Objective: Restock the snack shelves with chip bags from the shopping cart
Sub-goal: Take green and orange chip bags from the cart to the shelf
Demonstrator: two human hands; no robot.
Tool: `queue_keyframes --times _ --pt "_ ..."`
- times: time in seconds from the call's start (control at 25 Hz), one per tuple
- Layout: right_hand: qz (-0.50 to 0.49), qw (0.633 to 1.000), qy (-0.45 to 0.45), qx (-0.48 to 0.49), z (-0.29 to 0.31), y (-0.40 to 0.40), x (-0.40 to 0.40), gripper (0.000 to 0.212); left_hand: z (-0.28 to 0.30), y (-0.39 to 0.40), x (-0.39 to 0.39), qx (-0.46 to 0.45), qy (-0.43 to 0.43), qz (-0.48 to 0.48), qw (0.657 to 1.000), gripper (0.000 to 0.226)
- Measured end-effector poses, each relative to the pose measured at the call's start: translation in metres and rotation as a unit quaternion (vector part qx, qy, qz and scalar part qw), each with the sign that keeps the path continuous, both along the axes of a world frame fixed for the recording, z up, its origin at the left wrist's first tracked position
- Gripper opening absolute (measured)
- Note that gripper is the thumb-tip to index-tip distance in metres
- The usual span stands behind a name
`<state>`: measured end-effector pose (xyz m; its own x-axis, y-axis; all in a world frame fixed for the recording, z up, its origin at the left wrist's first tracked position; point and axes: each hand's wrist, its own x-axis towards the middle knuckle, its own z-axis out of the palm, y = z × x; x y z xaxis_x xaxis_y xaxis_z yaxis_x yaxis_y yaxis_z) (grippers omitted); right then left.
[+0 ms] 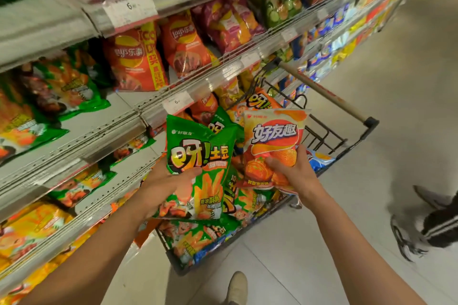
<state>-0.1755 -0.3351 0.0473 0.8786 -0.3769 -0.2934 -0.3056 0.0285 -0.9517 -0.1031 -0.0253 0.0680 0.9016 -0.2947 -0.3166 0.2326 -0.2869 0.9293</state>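
My left hand grips a green chip bag by its lower half, thumb across the front, held upright above the cart. My right hand grips an orange-and-white chip bag the same way, just to the right of the green one. Below both bags stands the shopping cart, packed with several more green and orange bags. The snack shelves run along the left, with green bags on the middle tier and red bags beside them.
A bare stretch of white shelf board shows between the green and red bags. The cart's wooden handle angles up to the right. Another person's striped shoes stand on the tile floor at the right. My own shoe is below.
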Motion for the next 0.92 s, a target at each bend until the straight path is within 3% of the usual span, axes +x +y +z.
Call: queue_keyframes --times 0.12,0.2,0.32,0.44,0.6,0.8,0.92 --pt "0.0 1.0 -0.024 0.005 0.01 0.026 -0.022 0.076 0.012 0.027 -0.016 0.017 -0.03 -0.007 0.999 0.037" --pt "0.0 0.999 -0.038 0.002 0.017 0.053 -0.038 0.079 0.022 0.059 -0.031 0.016 -0.044 -0.007 0.999 0.033" --pt "-0.017 0.998 -0.062 0.002 0.026 0.111 -0.067 0.083 0.027 0.126 -0.062 -0.002 -0.083 -0.045 0.996 0.036" --pt "-0.002 0.996 -0.084 0.013 0.031 0.185 -0.097 0.077 0.02 0.199 -0.093 0.015 -0.066 0.006 0.998 0.055" --pt "0.061 0.996 -0.064 0.01 0.035 0.27 -0.131 0.069 0.016 0.285 -0.141 -0.004 -0.058 0.055 0.997 0.034" --pt "0.182 0.982 -0.053 0.006 0.035 0.373 -0.126 0.067 0.012 0.41 -0.206 -0.008 -0.047 0.144 0.988 0.024" --pt "0.284 0.957 -0.062 0.014 0.023 0.455 -0.107 0.061 0.007 0.484 -0.253 -0.005 -0.022 0.246 0.969 0.038"
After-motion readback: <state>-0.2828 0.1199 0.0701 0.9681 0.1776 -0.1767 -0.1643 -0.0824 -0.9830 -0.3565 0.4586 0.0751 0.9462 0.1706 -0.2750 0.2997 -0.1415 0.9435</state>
